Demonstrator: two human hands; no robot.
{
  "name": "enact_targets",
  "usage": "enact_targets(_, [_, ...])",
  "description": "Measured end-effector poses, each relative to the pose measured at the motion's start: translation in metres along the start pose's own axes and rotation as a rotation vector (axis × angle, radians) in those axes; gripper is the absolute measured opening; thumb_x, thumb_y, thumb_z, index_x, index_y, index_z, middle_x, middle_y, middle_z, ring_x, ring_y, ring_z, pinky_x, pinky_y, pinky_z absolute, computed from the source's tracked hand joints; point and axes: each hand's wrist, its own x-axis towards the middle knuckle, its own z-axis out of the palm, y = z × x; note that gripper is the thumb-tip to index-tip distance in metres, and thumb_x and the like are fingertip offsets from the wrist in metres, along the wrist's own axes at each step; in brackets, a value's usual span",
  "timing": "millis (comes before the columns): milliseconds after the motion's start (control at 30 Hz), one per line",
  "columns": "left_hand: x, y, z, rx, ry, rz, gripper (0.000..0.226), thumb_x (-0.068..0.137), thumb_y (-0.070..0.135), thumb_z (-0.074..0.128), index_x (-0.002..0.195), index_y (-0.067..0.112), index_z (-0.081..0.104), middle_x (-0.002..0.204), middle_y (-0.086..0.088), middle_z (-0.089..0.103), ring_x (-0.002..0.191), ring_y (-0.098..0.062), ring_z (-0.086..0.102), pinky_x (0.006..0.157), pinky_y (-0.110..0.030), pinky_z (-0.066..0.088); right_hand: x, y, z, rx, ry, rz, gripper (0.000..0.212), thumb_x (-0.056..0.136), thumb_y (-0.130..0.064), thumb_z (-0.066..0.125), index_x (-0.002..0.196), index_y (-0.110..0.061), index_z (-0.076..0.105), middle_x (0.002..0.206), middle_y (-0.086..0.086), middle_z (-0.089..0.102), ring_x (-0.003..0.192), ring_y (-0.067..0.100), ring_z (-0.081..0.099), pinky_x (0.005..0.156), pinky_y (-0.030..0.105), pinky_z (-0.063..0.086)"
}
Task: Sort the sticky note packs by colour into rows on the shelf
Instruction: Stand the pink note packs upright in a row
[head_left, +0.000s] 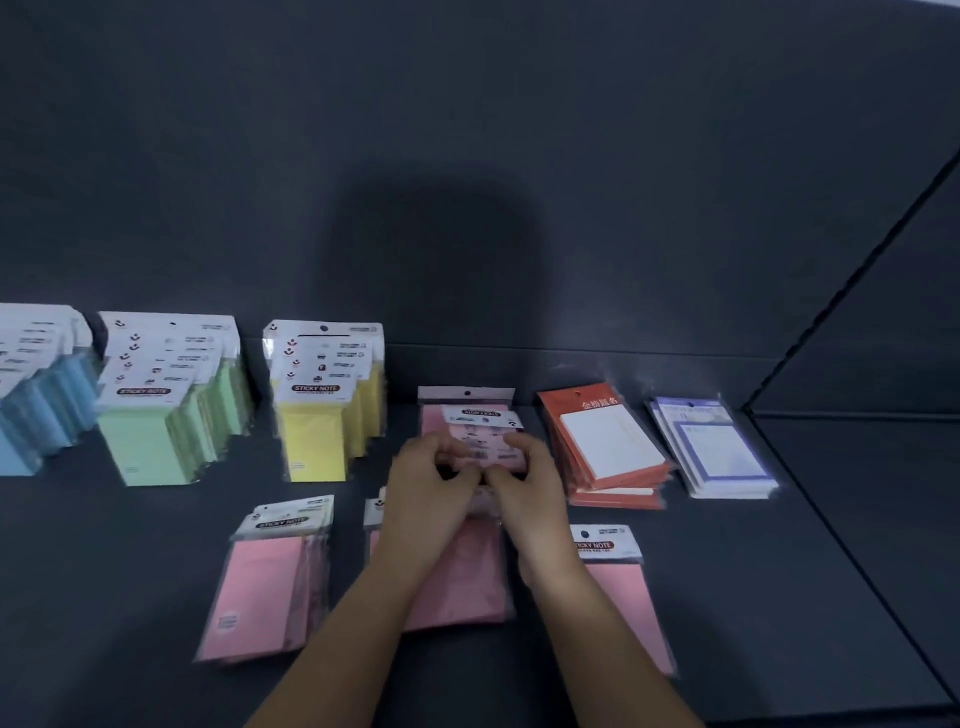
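My left hand (428, 475) and my right hand (527, 478) meet at mid-shelf, both gripping a pink sticky note pack (480, 436) turned upside down over another pink pack lying flat (465, 397). More pink packs lie nearer me: a small pile at the left (265, 577), one under my forearms (457, 582), one at the right (623, 577). Along the back stand rows of blue packs (36, 395), green packs (166, 400) and yellow packs (324, 400).
A stack of orange-backed white pads (605, 447) and a stack of purple-framed pads (714, 449) lie right of the hands. The dark shelf (779, 597) ends at a back wall and a side panel at the right.
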Motion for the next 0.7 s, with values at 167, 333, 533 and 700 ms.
enact_targets(167, [0.0,-0.001,0.0,-0.229,0.12,-0.023,0.023,0.079,0.002,0.066,0.072,0.023,0.061,0.086,-0.011,0.064,0.074,-0.013,0.059,0.067,-0.012,0.045,-0.008,0.001,-0.001,0.047,0.003,-0.06,0.029,0.083,-0.002,0.055,0.095,-0.029,0.056,0.115,0.006,0.055,0.101,0.012,0.056,0.093,0.026,0.047])
enact_targets(333, [-0.013,0.006,-0.003,-0.257,0.238,0.063,0.036,0.077,-0.005,0.066,0.077,0.029,0.056,0.093,0.001,0.054,0.075,-0.006,0.057,0.07,-0.015,0.046,-0.017,0.0,-0.001,-0.102,-0.031,-0.203,0.03,0.087,-0.001,0.054,0.112,-0.016,0.061,0.117,-0.001,0.046,0.104,0.008,0.052,0.085,0.002,0.037])
enact_targets(533, [-0.038,0.025,-0.005,-0.304,0.123,0.13,0.038,0.08,-0.003,0.063,0.094,0.033,0.059,0.099,0.015,0.063,0.078,0.0,0.061,0.069,-0.012,0.048,-0.031,-0.009,-0.008,-0.065,-0.053,-0.298,0.045,0.092,-0.003,0.046,0.121,-0.035,0.055,0.124,-0.008,0.047,0.116,0.001,0.044,0.094,0.002,0.03])
enact_targets(700, [-0.064,0.031,-0.004,-0.298,0.002,0.251,0.037,0.082,0.008,0.065,0.11,0.032,0.059,0.104,0.017,0.066,0.091,-0.003,0.063,0.073,-0.013,0.05,-0.047,-0.016,-0.02,0.312,-0.073,-0.203,0.024,0.094,-0.016,0.051,0.111,-0.031,0.06,0.113,-0.006,0.064,0.105,0.003,0.06,0.092,0.022,0.048])
